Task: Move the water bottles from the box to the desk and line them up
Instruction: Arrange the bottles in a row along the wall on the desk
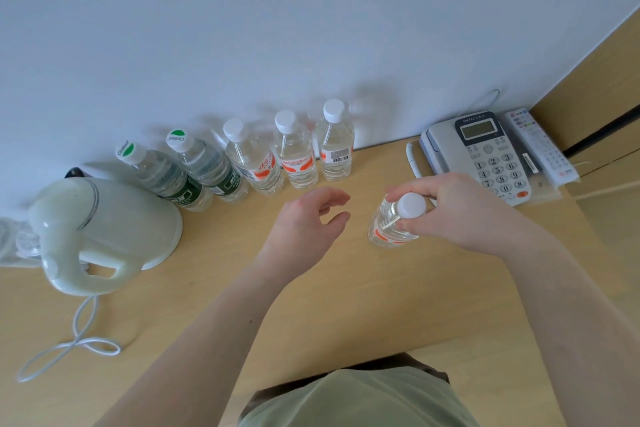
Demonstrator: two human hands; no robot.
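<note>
Head view: right hand [446,208] gripping red-labelled water bottle [391,224] near its white cap, upright over worktop [346,305]. Left hand [308,225] beside it, fingers loosely curled, holding nothing. Five bottles [242,163] lined along wall.

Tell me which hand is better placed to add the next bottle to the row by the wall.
Right. The right hand already grips the clear plastic bottle with the white cap, near the row's open end beside the barcode-labelled bottle. The left hand holds nothing.
</note>
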